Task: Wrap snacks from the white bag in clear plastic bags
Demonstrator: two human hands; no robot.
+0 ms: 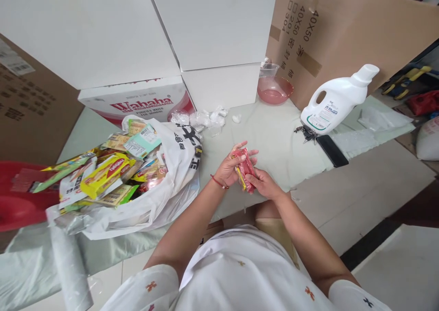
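A small red snack packet [247, 168] with a yellow strip along its left edge is held between both hands, above the near edge of the table. My left hand [230, 165], with a red cord at the wrist, grips it from the left, thumb across its front and some fingers stretched past it. My right hand [266, 183] pinches its lower right side. To the left, a white plastic bag [171, 164] lies spread, full of snack packs, among them a yellow wafer pack [107, 175].
Crumpled clear wrappers [209, 119] lie before a Wahaha carton [144, 100]. A pink bowl [274, 91] stands at the back. A white detergent bottle [338, 103], keys [306, 133] and a black phone [332, 150] are at right. A red basin [20, 201] sits far left, near a plastic roll [70, 265].
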